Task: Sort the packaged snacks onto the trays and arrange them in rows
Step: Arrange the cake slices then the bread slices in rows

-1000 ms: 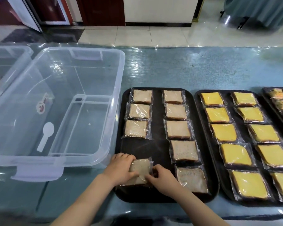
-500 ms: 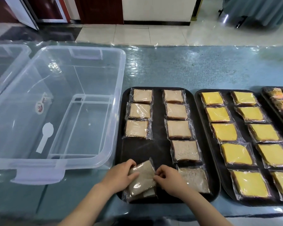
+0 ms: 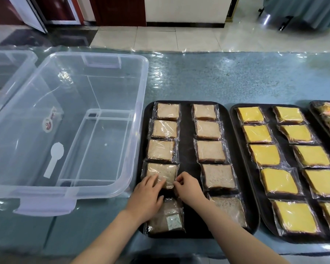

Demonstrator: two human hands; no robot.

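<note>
Now lying flat in the fourth slot of the left column on the dark tray (image 3: pixel 187 236): the brown packet (image 3: pixel 161 173), half a second ago tilted up between both hands nearer the front edge. Left hand (image 3: pixel 147 195) resting over its near-left corner, fingers laid fairly straight; right hand (image 3: pixel 187 187) pinching the wrapper edge at its right side, fingertips together on the film. Uncovered below the hands, a fifth packet (image 3: pixel 165 216), darker side up with a small white sachet showing, sitting crooked at the tray's front. Likely meaning: left column all but filled, with squaring-up left to do.

Counted on this tray: ten brown packets, five per column. On the neighbouring tray (image 3: pixel 234 115): ten yellow packets (image 3: pixel 265 155), two columns of five. A third tray (image 3: pixel 312 105) cut off at the right, count impossible. On the table (image 3: pixel 236 77), a clear bin (image 3: pixel 69 119), nothing inside.
</note>
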